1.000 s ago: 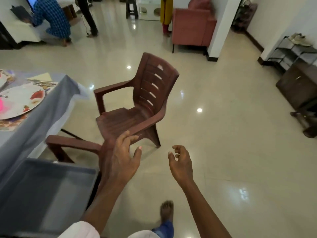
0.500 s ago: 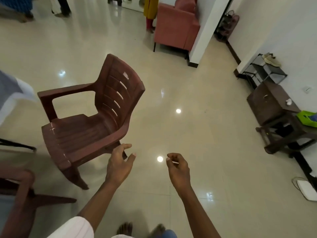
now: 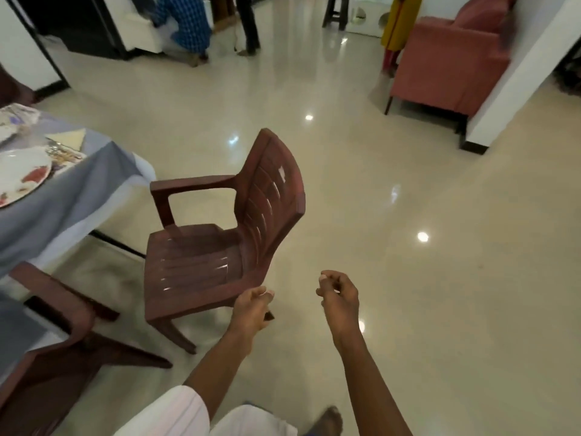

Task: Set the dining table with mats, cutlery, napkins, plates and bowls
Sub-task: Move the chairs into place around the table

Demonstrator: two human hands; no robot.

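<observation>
Head view has us standing on the polished floor [image 3: 424,294] near the dining table [image 3: 63,212], of which only one corner shows, under a grey cloth at the left of the frame. Near that corner one place looks laid. A flowered plate [image 3: 22,174] sits on a patterned mat [image 3: 70,158], and a folded napkin [image 3: 70,136] lies beyond it toward the corner. Cutlery [image 3: 55,146] lies between napkin and plate, too blurred for us to name the pieces, and we see no bowl there. A brown plastic chair [image 3: 204,262] stands between us and the table's edge, turned partly away from it. A second chair [image 3: 63,325] sits close to the table at the lower left. Our left hand [image 3: 251,306] hangs just beside the near side of the first chair, fingers loosely curled with nothing in them; we cannot tell whether it touches the chair. Our right hand [image 3: 341,297] is apart from it over bare floor, likewise loosely curled and holding nothing. We judge this a gap between placings, with one setting down and more of the table to do. The next move calls for something to carry, so we must reach the remaining mats, plates and bowls, which are out of view. Then we must come round the chair to the table's edge without knocking it.
</observation>
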